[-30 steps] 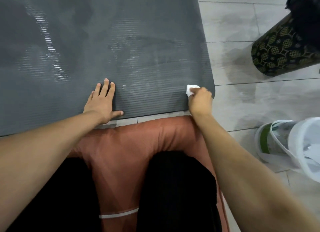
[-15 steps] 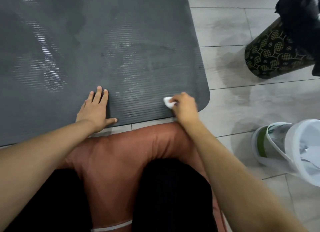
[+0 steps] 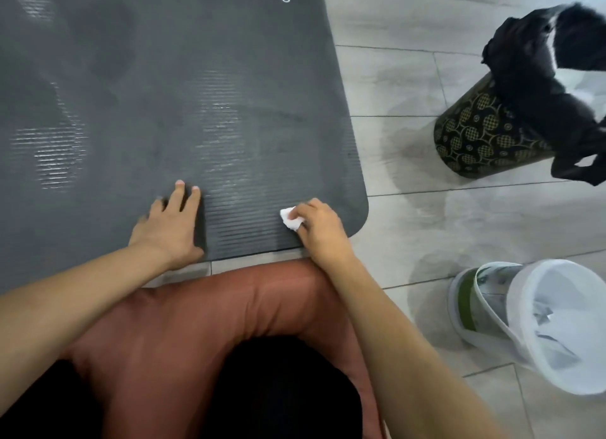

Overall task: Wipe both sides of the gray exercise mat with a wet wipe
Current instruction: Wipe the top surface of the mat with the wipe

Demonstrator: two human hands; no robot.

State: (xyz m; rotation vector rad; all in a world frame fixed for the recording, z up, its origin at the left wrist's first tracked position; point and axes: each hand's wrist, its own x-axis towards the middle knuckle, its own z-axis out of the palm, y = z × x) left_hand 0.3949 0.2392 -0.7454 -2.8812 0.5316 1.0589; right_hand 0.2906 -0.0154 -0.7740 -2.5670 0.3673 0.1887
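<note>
On tiled floor (image 3: 410, 87), gray exercise mat (image 3: 183, 94) lay flat w/ near edge just ahead of a reddish cushion (image 3: 210, 310). Left hand (image 3: 170, 223) pressed flat on mat, fingers straight & together. Right hand (image 3: 319, 225) pinched crumpled white wet wipe (image 3: 290, 220) against mat nr its near right corner. White bin (image 3: 541, 323) & patterned bin (image 3: 475, 136) stood to the right.

Single head-worn view, steeply downward, apparently close over mat (image 3: 164, 94).
</note>
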